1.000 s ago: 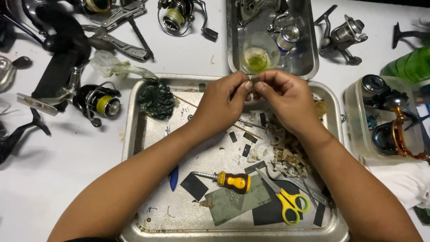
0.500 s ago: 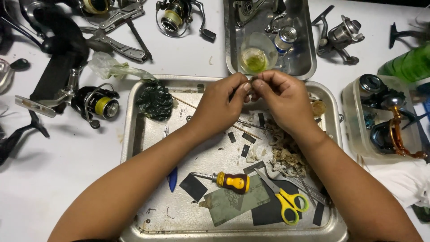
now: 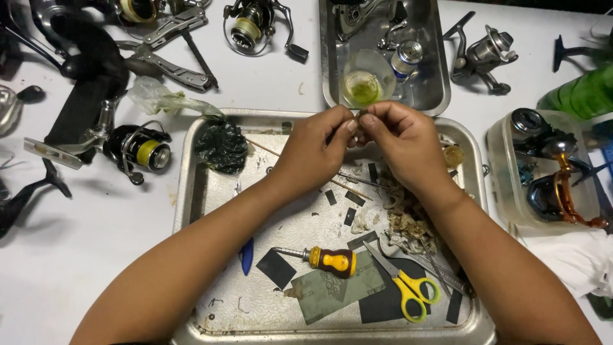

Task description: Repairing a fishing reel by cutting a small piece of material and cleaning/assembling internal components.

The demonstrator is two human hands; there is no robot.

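Together, left hand (image 3: 316, 153) and right hand (image 3: 402, 144) pinch a small part (image 3: 358, 118) — mostly hidden between their fingertips — over the metal tray (image 3: 191, 191).

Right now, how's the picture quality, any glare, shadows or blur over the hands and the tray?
Head view: sharp, evenly lit from above; soft glare on the metal tray rim; forearms throw faint shadows onto it; left hand and right hand in focus, but whatever small thing they pinch is hidden; edges bow slightly from the wide lens.
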